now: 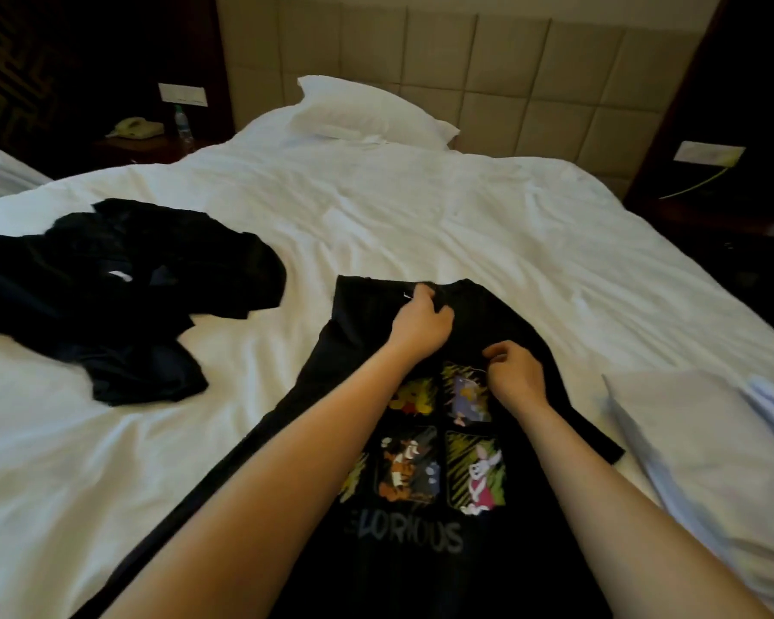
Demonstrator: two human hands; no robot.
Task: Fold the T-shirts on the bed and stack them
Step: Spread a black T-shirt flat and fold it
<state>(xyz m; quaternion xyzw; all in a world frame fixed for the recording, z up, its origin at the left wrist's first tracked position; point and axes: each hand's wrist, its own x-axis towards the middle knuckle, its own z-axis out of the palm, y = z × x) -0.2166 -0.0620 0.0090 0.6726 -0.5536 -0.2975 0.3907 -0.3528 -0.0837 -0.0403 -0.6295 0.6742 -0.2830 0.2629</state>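
Observation:
A black T-shirt (425, 520) with cartoon panels and grey lettering lies face up on the white bed (376, 207), its collar pointing away from me. My left hand (421, 321) grips the fabric at the collar, fingers curled into it. My right hand (512, 373) sits just right of it on the upper chest, fingers curled and pinching the cloth. My forearms cover part of the print. A heap of crumpled black garments (121, 297) lies to the left on the bed.
A white pillow (367, 111) rests at the padded headboard. White folded cloth (707, 444) lies at the right edge of the bed. A nightstand with a telephone (135, 127) and a bottle (182, 122) stands at the far left.

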